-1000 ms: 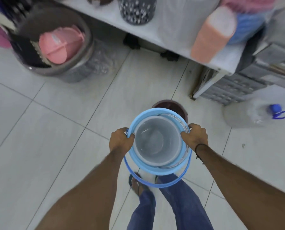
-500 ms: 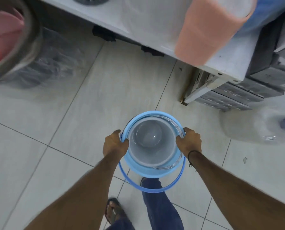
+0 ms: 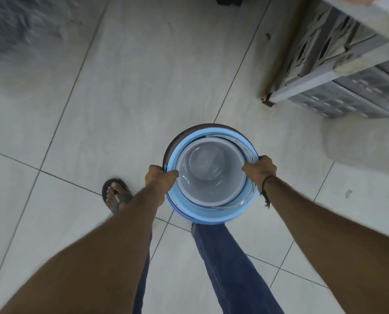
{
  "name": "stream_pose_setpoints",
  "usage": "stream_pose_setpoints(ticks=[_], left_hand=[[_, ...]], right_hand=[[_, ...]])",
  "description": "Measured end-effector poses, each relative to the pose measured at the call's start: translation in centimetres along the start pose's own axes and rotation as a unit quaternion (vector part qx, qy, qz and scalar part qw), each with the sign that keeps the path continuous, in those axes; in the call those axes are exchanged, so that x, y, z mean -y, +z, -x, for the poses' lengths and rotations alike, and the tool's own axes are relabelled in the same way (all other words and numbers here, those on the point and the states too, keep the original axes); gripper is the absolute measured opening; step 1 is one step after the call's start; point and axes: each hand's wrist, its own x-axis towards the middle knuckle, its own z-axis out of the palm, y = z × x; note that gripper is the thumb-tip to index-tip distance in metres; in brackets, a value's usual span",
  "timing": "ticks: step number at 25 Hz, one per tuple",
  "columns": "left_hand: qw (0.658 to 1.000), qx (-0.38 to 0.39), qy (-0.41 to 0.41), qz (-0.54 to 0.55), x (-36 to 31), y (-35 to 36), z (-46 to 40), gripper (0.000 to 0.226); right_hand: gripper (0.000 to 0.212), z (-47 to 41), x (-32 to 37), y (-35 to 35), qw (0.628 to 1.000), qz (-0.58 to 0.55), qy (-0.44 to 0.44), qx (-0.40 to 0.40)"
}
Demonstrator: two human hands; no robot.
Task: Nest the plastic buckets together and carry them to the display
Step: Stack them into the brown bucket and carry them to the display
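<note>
Both arms reach forward and down, nearly straight, converging from the lower corners of the view. The left hand (image 3: 160, 181) curls over the near-left edge of a rim, thumb lying inward and fingers wrapped outside (the fingertips are hidden). The right hand (image 3: 260, 169) closes on the opposite edge in a matching grip, knuckles up, with a dark band around its wrist. Below the arms, two legs in blue trousers show, the left foot set forward in a sandal.
</note>
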Motion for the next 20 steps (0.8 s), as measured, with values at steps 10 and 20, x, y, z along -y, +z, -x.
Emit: stream_pose_setpoints(ticks=[10,20], left_hand=[[0.996,0.010,0.077,0.043,-6.3,-24.6,18.2,0.057],[0.942,0.012,0.333,0.045,-23.9,-57.5,46.2,0.056]], right_hand=[[0.052,24.0,12.0,-10.8,0.996,-0.007,-0.054,0.065],[0.075,54.6,33.7,-29.6,0.959,-0.125,-0.228,0.116]])
